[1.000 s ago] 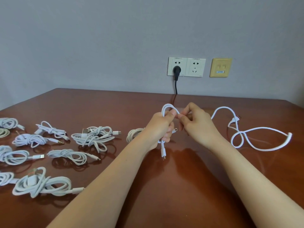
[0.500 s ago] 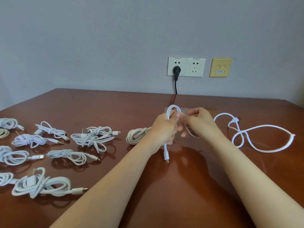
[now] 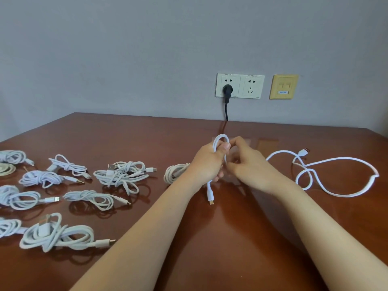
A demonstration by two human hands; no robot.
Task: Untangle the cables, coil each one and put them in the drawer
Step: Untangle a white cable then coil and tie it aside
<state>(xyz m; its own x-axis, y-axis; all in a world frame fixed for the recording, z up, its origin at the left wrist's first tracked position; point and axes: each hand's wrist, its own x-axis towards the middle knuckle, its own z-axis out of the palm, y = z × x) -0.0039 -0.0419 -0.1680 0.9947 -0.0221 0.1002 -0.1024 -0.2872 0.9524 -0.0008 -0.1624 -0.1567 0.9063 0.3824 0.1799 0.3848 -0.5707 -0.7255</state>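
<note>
White flexible charging cable (image 3: 210,191): being held up over the glossy reddish-brown wooden table (image 3: 231,238), mid-coil by the look of it. Being clenched in the left hand (image 3: 206,164), fingers curled round the gathered turns and thumb pressing down, with a narrow upright loop poking out above the fist and a short tail with a gold-tipped connector (image 3: 211,201) dangling below. Being met by the right hand (image 3: 247,166), close against the left, fingers bent and seemingly pinching the strand just beside the fist; blurring there, so judging rather than seeing. Trailing away rightward past that hand, lying slack in open curves across the tabletop and ending at a white USB plug (image 3: 303,152); running roughly left to right, then, all on the right hand's side and well apart from the left. Probably calling for the right hand feeding slack leftward and the left taking each new turn. Lying off to the left: many wrapped white cable bundles (image 3: 119,175), plus a cream-coloured coil (image 3: 174,175) just beside the left wrist. Looking for the drawer and finding none in view; no container showing, so nothing visibly stowed.
</note>
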